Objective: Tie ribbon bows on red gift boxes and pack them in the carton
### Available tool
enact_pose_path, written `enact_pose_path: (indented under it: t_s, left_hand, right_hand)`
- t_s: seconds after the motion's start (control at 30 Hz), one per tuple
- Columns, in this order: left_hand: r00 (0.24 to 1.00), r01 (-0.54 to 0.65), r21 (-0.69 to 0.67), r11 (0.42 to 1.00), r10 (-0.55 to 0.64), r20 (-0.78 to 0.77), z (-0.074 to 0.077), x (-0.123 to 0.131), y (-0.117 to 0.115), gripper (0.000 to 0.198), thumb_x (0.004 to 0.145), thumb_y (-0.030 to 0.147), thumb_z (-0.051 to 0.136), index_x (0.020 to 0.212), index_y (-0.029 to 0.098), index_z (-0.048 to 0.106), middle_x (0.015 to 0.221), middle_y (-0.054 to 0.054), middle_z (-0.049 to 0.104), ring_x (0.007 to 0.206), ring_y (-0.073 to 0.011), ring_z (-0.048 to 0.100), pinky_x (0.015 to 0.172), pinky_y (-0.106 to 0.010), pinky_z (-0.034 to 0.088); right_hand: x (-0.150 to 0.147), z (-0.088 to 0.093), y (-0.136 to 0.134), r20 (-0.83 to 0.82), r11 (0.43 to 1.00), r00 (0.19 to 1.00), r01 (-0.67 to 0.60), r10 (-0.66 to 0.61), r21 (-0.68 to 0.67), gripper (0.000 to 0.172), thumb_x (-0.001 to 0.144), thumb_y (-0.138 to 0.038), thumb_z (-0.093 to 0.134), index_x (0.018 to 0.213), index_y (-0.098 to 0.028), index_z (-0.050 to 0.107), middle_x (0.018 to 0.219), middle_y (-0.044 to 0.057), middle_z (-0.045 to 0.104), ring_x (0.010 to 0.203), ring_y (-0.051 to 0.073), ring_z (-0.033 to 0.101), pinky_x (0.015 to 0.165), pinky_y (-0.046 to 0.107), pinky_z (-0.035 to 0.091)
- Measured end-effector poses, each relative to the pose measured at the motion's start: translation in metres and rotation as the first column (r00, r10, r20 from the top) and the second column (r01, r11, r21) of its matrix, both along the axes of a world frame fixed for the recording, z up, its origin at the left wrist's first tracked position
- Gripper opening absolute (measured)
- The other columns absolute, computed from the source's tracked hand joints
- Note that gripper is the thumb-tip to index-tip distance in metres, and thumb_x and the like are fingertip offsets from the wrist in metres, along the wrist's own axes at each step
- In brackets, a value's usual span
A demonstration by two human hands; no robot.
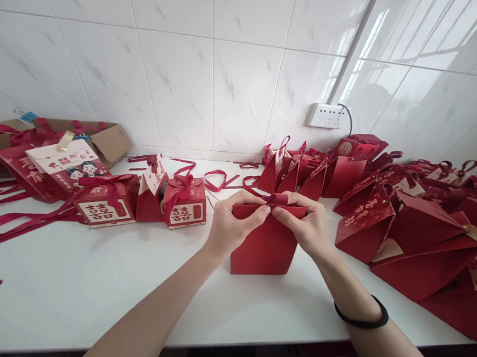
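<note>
A red paper gift box (263,245) stands upright on the white table in front of me, its plain side facing me. Dark red ribbon (279,199) lies across its top. My left hand (233,220) pinches the ribbon at the box's upper edge from the left, thumb pointing inward. From the right, my right hand (303,220) pinches it too, and the two thumb tips nearly meet in the middle. The fingers behind the box are partly hidden.
At left stand small red boxes (107,202) with ribbon bows, printed bags (70,167), loose ribbons (31,225) and a cardboard box (112,144). Many red gift boxes (423,221) crowd the right side. A power strip (325,115) is on the tiled wall.
</note>
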State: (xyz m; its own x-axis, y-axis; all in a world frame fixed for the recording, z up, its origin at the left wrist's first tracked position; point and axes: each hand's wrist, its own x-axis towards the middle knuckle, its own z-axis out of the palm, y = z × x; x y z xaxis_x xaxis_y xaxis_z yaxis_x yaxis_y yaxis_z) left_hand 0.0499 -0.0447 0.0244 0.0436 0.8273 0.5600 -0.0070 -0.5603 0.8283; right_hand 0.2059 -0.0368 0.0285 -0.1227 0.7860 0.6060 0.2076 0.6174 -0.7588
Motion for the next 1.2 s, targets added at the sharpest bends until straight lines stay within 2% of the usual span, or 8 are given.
enact_pose_path:
  t_s: [0.37, 0.57, 0.73, 0.87, 0.97, 1.07, 1.13, 1.2]
  left_hand:
    - [0.999, -0.044, -0.024, 0.999, 0.045, 0.024, 0.006, -0.002, -0.002, 0.015, 0.074, 0.026, 0.066, 0.061, 0.019, 0.065, 0.063, 0.002, 0.064, 0.063, -0.0117, 0.059, 0.063, -0.023, 0.049]
    - [0.987, -0.125, -0.074, 0.989, 0.132, 0.096, 0.007, -0.008, 0.006, 0.017, 0.073, 0.025, 0.065, 0.058, 0.019, 0.063, 0.061, 0.003, 0.062, 0.066, -0.0114, 0.058, 0.072, -0.024, 0.047]
    - [0.991, -0.027, -0.09, 0.996, 0.038, 0.128, 0.006, -0.012, 0.008, 0.021, 0.075, 0.028, 0.062, 0.058, 0.018, 0.058, 0.061, 0.002, 0.057, 0.064, -0.0116, 0.055, 0.068, -0.025, 0.045]
    - [0.999, -0.033, 0.047, 0.998, 0.033, -0.008, 0.004, -0.014, 0.007, 0.019, 0.078, 0.027, 0.059, 0.061, 0.018, 0.055, 0.063, 0.001, 0.056, 0.065, -0.0127, 0.055, 0.068, -0.026, 0.046]
    - [0.975, -0.221, 0.154, 0.963, 0.22, 0.021, -0.003, -0.011, 0.012, 0.013, 0.076, 0.028, 0.064, 0.079, 0.019, 0.056, 0.08, -0.002, 0.06, 0.081, -0.0159, 0.058, 0.081, -0.03, 0.046]
    - [0.959, -0.276, 0.156, 0.948, 0.262, 0.107, -0.012, -0.004, 0.013, 0.031, 0.076, 0.033, 0.065, 0.101, 0.021, 0.051, 0.11, -0.007, 0.055, 0.106, -0.021, 0.054, 0.093, -0.036, 0.043]
    - [0.993, -0.088, 0.097, 0.991, 0.079, 0.091, -0.016, 0.003, 0.01, 0.035, 0.079, 0.037, 0.061, 0.108, 0.021, 0.049, 0.123, -0.01, 0.05, 0.117, -0.0239, 0.048, 0.096, -0.038, 0.043]
    - [0.987, 0.123, 0.008, 0.992, -0.123, 0.104, -0.018, 0.009, 0.005, 0.038, 0.081, 0.039, 0.059, 0.113, 0.022, 0.047, 0.126, -0.011, 0.049, 0.119, -0.0247, 0.048, 0.094, -0.038, 0.045]
  right_hand:
    - [-0.003, 0.001, -0.002, -0.09, 0.994, 0.991, -0.104, 0.1, -0.039, 0.006, 0.076, -0.027, 0.065, 0.071, -0.026, 0.068, 0.074, -0.002, 0.068, 0.074, 0.016, 0.063, 0.07, 0.029, 0.05]
    - [-0.002, 0.002, -0.006, -0.105, 0.932, 0.968, -0.246, 0.226, -0.268, 0.015, 0.078, -0.036, 0.065, 0.086, -0.023, 0.066, 0.082, 0.001, 0.068, 0.07, 0.017, 0.064, 0.055, 0.027, 0.051]
    - [-0.002, 0.003, -0.007, -0.099, 0.91, 0.96, -0.281, 0.263, -0.306, 0.015, 0.08, -0.036, 0.062, 0.083, -0.021, 0.066, 0.08, 0.001, 0.068, 0.068, 0.016, 0.064, 0.053, 0.025, 0.051]
    - [-0.003, -0.002, -0.005, 0.03, 0.981, 0.986, -0.159, 0.163, -0.111, 0.012, 0.081, -0.032, 0.061, 0.08, -0.02, 0.064, 0.079, 0.001, 0.066, 0.066, 0.015, 0.062, 0.051, 0.024, 0.049]
    - [-0.009, -0.011, -0.003, 0.12, 0.979, 0.991, 0.035, -0.06, 0.201, 0.009, 0.083, -0.024, 0.059, 0.089, -0.023, 0.066, 0.083, 0.001, 0.067, 0.069, 0.015, 0.062, 0.054, 0.025, 0.048]
    - [-0.016, -0.023, 0.002, 0.093, 0.764, 0.931, 0.231, -0.354, 0.602, 0.034, 0.083, -0.012, 0.058, 0.112, -0.03, 0.062, 0.092, 0.003, 0.067, 0.08, 0.017, 0.063, 0.065, 0.03, 0.049]
    - [-0.018, -0.03, 0.006, 0.095, 0.617, 0.872, 0.26, -0.481, 0.743, 0.049, 0.082, -0.008, 0.058, 0.124, -0.033, 0.055, 0.099, 0.005, 0.067, 0.087, 0.019, 0.062, 0.072, 0.035, 0.048]
    - [-0.02, -0.034, 0.009, 0.158, 0.581, 0.831, 0.225, -0.534, 0.782, 0.054, 0.082, -0.007, 0.059, 0.129, -0.031, 0.05, 0.105, 0.007, 0.066, 0.091, 0.021, 0.061, 0.077, 0.037, 0.047]
